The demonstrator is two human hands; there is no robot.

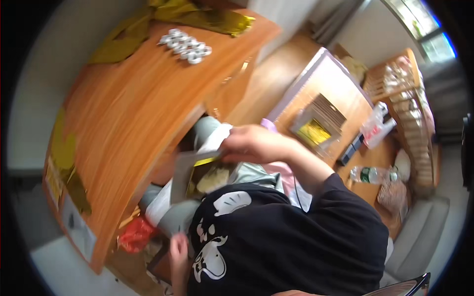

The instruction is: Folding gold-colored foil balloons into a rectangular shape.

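A seated person in a black T-shirt [301, 237] with pale printed shapes, seen from above at a slant, has an open grey box [182, 172] in the lap, beside the edge of a wooden counter [133, 98]. The box shows a yellow lining and a crumpled cream-coloured piece [213, 180] inside.

The right hand [242, 143] reaches across from the upper right and is at the box's upper right corner, so the box lies just beyond and below its grip. The fingers are bent and blurred; I cannot tell whether they pinch the rim or only rest near it. The left hand [178, 246] is below the box and apart from it, fingers curled in; whether that grip holds anything cannot be told.

On the counter, a cluster of small round white-and-silver pieces [185, 46] sits near the far end, beside shiny yellow sheets [197, 15]. Under its near edge is a red plastic bag [134, 235].

To the right, well apart from both hands, are a 2nd, brown-grey box [328, 108] with yellow inside, a long dark box [351, 150], a white plastic bag [377, 126] and a clear bottle [373, 174] on its side.
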